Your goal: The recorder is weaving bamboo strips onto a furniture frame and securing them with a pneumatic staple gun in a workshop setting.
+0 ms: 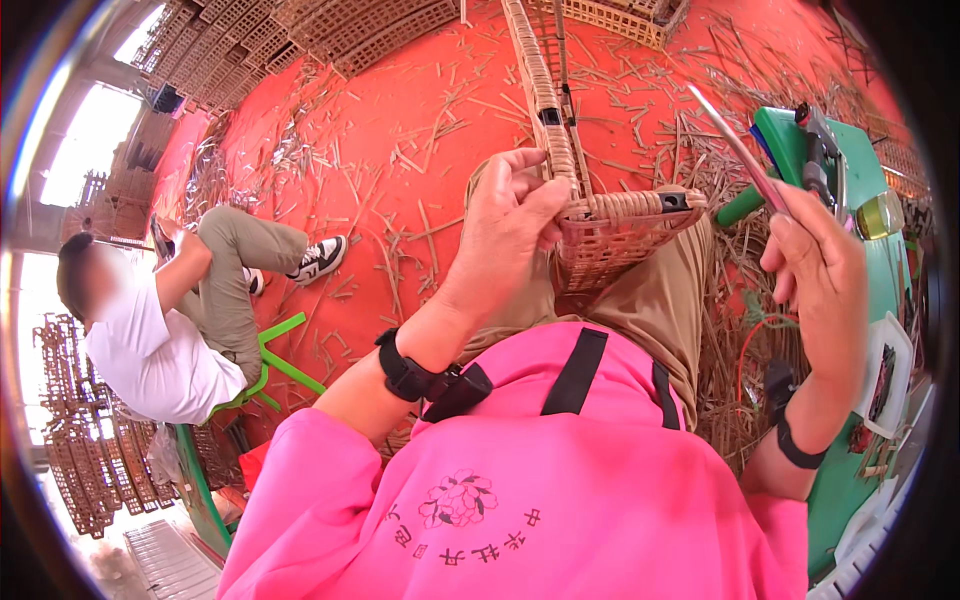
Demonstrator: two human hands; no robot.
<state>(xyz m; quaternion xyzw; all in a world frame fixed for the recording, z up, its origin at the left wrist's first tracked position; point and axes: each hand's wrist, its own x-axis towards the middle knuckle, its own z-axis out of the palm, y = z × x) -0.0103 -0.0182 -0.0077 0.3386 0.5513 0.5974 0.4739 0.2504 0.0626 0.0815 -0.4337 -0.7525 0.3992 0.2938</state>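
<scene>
A woven wicker basket piece [608,252] rests over my lap, with an open lattice side and a wrapped rim that runs away from me. My left hand [505,215] is closed on the rim near its corner, thumb and fingers pinching it. Small dark spots show along the rim. To the right, my right hand [820,260] wraps round a long, slim, pointed tool [735,145] with a shiny tip and a reddish lower part. Its tip points up and away to the left, apart from the basket piece. My fingers hide the tool's lower end.
At my right is a green table [855,150] with a dark hand tool [818,150], a tape roll [880,215] and a white tray [885,375]. Cut strips [420,220] litter the red floor. A person [165,345] sits at the left; woven baskets [220,45] are stacked far left.
</scene>
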